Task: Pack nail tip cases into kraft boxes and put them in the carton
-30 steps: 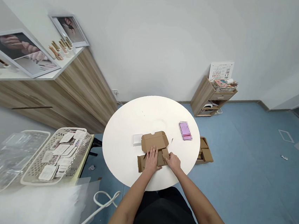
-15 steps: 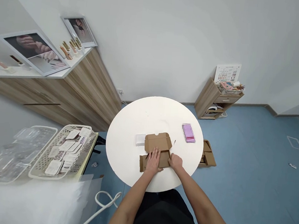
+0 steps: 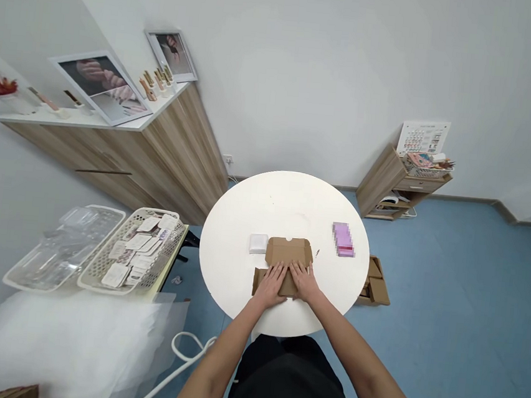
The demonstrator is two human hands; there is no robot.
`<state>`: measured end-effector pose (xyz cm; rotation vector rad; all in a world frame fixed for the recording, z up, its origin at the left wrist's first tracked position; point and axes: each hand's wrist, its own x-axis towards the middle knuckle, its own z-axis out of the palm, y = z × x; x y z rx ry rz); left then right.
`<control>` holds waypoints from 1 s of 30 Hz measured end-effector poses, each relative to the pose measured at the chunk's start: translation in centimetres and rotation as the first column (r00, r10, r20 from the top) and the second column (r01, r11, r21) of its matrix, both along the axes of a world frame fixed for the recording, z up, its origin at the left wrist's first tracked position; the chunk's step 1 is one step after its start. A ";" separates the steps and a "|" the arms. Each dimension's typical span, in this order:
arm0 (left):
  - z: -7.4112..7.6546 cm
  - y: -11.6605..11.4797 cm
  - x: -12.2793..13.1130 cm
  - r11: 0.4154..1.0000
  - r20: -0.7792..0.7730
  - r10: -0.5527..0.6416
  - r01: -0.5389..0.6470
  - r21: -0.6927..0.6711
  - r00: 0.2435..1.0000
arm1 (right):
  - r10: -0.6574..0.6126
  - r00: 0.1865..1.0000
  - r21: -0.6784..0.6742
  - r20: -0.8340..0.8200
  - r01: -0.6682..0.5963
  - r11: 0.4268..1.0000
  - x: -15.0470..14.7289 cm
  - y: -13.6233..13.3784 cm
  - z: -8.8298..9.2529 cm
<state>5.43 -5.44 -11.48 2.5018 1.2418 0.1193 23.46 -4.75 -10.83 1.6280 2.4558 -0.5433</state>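
Observation:
An unfolded brown cardboard box (image 3: 290, 250) lies on the round white table (image 3: 246, 203), its lid flap toward the far side. My left hand (image 3: 271, 285) rests flat on the near part of the box, fingers spread. Beside it, my right hand (image 3: 304, 281) presses flat on the box's right side, fingers stretched out. The near part of the cardboard is partly hidden under both hands. Just left of the lid sits a small white square pack (image 3: 258, 243). To the right is a pixelated purple packet (image 3: 343, 239).
A brown carton (image 3: 376, 283) stands on the floor right of the table. On the left are a white basket of cards (image 3: 136, 249) and a tray of clear plastic cases (image 3: 66, 248). White sheets (image 3: 69, 336) and a white tube (image 3: 178, 375) lie nearer. A small cabinet (image 3: 384, 179) stands by the wall.
My right hand has moved from gripping the box's right edge to lying flat on the cardboard beside my left hand. The camera view has turned slightly left.

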 end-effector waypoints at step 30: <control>2.1 -1.2 0.3 0.822 -0.011 0.551 -0.546 -0.163 0.834 | -0.021 1.000 -0.049 0.008 0.021 0.999 0.2 -0.1 -0.4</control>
